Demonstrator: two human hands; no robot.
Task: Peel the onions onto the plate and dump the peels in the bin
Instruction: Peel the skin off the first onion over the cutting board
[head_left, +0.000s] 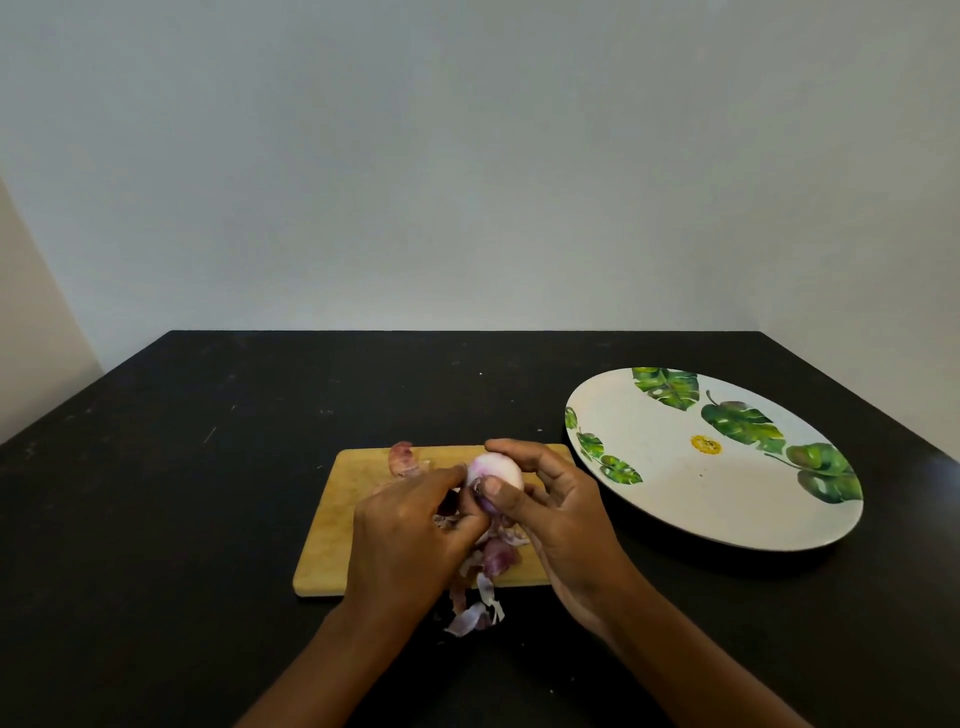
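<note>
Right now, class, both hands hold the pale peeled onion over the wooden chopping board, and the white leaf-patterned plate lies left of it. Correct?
No. In the head view the round white leaf-patterned plate lies right of the rectangular wooden chopping board. The rest stands: the left hand and right hand both hold the pale peeled onion over it.

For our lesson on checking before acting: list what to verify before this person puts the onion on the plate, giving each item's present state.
1. Onion held by left hand and right hand: ok.
2. Onion fully peeled: cannot tell, fingers hide its underside.
3. Plate has bare room: ok.
4. Peels all on the cutting board: not ok, some lie on the table.
5. Bin in view: not ok.
</note>
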